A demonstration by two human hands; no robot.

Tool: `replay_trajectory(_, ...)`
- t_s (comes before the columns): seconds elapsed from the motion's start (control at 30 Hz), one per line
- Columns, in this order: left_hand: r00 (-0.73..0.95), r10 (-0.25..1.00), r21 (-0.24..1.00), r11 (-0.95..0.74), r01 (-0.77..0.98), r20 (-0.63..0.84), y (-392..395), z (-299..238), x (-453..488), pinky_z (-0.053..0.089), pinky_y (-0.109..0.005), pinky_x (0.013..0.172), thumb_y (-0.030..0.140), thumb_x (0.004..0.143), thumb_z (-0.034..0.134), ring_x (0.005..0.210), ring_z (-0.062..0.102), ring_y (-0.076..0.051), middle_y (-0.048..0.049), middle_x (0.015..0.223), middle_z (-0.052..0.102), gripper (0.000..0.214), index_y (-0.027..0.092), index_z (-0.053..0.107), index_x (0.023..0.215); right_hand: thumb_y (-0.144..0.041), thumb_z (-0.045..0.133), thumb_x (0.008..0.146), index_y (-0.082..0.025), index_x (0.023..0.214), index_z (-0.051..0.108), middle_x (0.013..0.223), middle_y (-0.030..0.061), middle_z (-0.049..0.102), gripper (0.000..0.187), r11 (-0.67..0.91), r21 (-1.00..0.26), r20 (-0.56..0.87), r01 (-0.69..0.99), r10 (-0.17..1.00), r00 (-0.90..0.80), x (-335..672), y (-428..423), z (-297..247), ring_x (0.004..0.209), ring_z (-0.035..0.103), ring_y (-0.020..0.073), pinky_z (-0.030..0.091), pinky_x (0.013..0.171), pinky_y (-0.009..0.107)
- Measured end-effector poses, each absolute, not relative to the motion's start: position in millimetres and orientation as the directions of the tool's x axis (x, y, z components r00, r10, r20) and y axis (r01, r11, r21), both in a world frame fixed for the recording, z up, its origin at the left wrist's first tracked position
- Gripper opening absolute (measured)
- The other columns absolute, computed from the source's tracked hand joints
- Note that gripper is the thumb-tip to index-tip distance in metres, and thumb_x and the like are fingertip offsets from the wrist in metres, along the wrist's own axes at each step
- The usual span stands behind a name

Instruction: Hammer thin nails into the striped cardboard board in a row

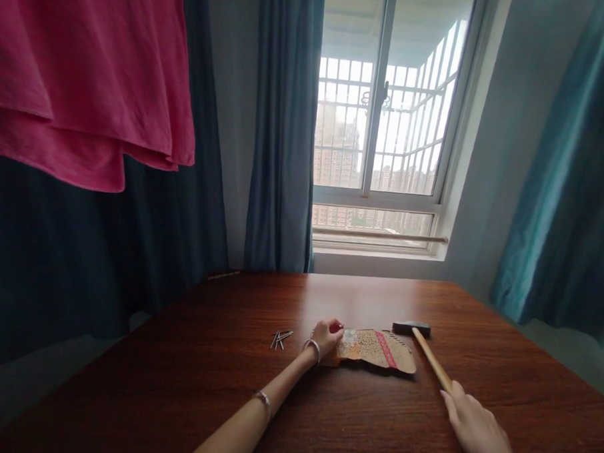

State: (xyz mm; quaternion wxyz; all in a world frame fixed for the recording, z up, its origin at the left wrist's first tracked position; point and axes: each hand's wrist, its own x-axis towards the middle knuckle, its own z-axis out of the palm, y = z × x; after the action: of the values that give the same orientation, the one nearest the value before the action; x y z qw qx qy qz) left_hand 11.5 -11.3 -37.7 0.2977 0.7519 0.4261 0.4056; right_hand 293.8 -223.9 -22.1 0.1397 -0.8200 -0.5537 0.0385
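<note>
My right hand (474, 416) is closed around the lower end of the wooden handle of a hammer (432, 360). The dark hammer head lies at the far end of the handle, just right of a piece of cardboard (367, 349). Many small dark marks or holes and a pink-red band cover the cardboard. At its left end is my left hand (328, 337), fingers bent and pressed together. What these fingers hold, if anything, is hidden. Several metal nails (280, 339) lie in a loose pile to the left of this hand.
A brown wooden table (320, 419) carries all these things. Beyond it is a window (379, 150) with bars outside, between dark blue curtains (283, 140). Pink cloth (85, 82) hangs at the upper left.
</note>
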Motion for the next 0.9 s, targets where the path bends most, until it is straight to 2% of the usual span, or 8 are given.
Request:
replay_trajectory(0.07, 0.301, 0.883, 0.789, -0.461, 0.406, 0.361, -11, -39, 12, 0.044, -0.022, 0.068, 0.029, 0.07, 0.054, 0.071, 0.058, -0.013, -0.0027, 0.073, 0.065, 0.018, 0.015, 0.064, 0.076, -0.039, 0.03, 0.086, -0.014, 0.107, 0.052, 0.095, 0.0172, 0.067, 0.04, -0.31, -0.435, 0.102, 0.845, 0.916, 0.389, 304, -223, -18, 0.091, 0.062, 0.0306, 0.047, 0.073, 0.039)
replay_trajectory(0.13, 0.296, 0.884, 0.789, -0.46, 0.408, 0.362, -11, -40, 12, 0.044, -0.022, 0.067, 0.029, 0.07, 0.054, 0.07, 0.059, -0.013, -0.0028, 0.073, 0.065, 0.018, 0.015, 0.064, 0.076, -0.044, 0.038, 0.081, -0.015, 0.107, 0.055, 0.092, 0.0138, 0.068, 0.041, -0.267, -0.606, 0.117, 0.749, 0.902, 0.415, 306, -222, -10, 0.09, 0.062, 0.0279, 0.046, 0.074, 0.035)
replay_trajectory(0.23, 0.293, 0.887, 0.797, -0.454, 0.399, 0.358, -11, -40, 12, 0.044, -0.022, 0.066, 0.029, 0.07, 0.055, 0.07, 0.059, -0.013, -0.003, 0.073, 0.065, 0.018, 0.015, 0.064, 0.075, -0.049, 0.05, 0.074, -0.016, 0.114, 0.052, 0.063, 0.0037, 0.064, 0.052, -0.171, -0.841, 0.091, 0.514, 0.891, 0.445, 291, -227, 8, 0.057, 0.061, 0.0194, 0.046, 0.052, 0.028)
replay_trajectory(0.33, 0.287, 0.886, 0.798, -0.455, 0.395, 0.363, -11, -40, 12, 0.044, -0.022, 0.067, 0.029, 0.07, 0.054, 0.07, 0.059, -0.013, -0.0028, 0.073, 0.065, 0.018, 0.015, 0.063, 0.075, -0.055, 0.053, 0.071, -0.021, 0.127, 0.04, 0.053, -0.0047, 0.053, 0.067, -0.127, -0.98, -0.061, 0.154, 0.926, 0.373, 262, -235, 29, 0.029, 0.036, 0.0067, 0.024, 0.028, 0.019)
replay_trajectory(0.4, 0.283, 0.888, 0.794, -0.453, 0.406, 0.362, -12, -39, 12, 0.044, -0.022, 0.066, 0.029, 0.07, 0.055, 0.07, 0.059, -0.013, -0.0025, 0.074, 0.065, 0.017, 0.015, 0.063, 0.075, -0.056, 0.056, 0.068, -0.024, 0.13, 0.036, 0.054, -0.0068, 0.049, 0.072, -0.148, -0.987, -0.159, -0.06, 0.947, 0.278, 243, -240, 42, 0.026, 0.026, 0.0019, 0.015, 0.026, 0.015)
replay_trajectory(0.5, 0.264, 0.9, 0.783, -0.433, 0.446, 0.348, -13, -38, 11, 0.044, -0.022, 0.065, 0.029, 0.069, 0.055, 0.069, 0.058, -0.013, -0.0018, 0.072, 0.065, 0.017, 0.016, 0.063, 0.075, -0.053, 0.061, 0.066, -0.026, 0.131, 0.035, 0.052, -0.0083, 0.046, 0.074, -0.221, -0.947, -0.256, -0.234, 0.957, 0.133, 221, -244, 55, 0.026, 0.022, -0.0009, 0.01, 0.027, 0.012)
replay_trajectory(0.67, 0.271, 0.896, 0.784, -0.441, 0.436, 0.353, -14, -36, 12, 0.043, -0.022, 0.065, 0.028, 0.068, 0.056, 0.068, 0.058, -0.013, -0.0011, 0.072, 0.064, 0.016, 0.016, 0.063, 0.075, -0.05, 0.063, 0.066, -0.026, 0.131, 0.036, 0.052, -0.0071, 0.047, 0.074, -0.291, -0.916, -0.308, -0.278, 0.951, 0.021, 195, -241, 64, 0.027, 0.024, -0.0013, 0.007, 0.028, 0.01)
replay_trajectory(0.9, 0.29, 0.897, 0.785, -0.435, 0.44, 0.335, -13, -37, 11, 0.043, -0.021, 0.065, 0.028, 0.07, 0.055, 0.07, 0.058, -0.013, -0.0005, 0.07, 0.064, 0.014, 0.016, 0.062, 0.074, -0.045, 0.066, 0.065, -0.024, 0.133, 0.033, 0.052, -0.0076, 0.044, 0.079, -0.207, -0.944, -0.214, -0.259, 0.977, 0.0, 179, -234, 62, 0.028, 0.024, -0.0015, 0.01, 0.028, 0.01)
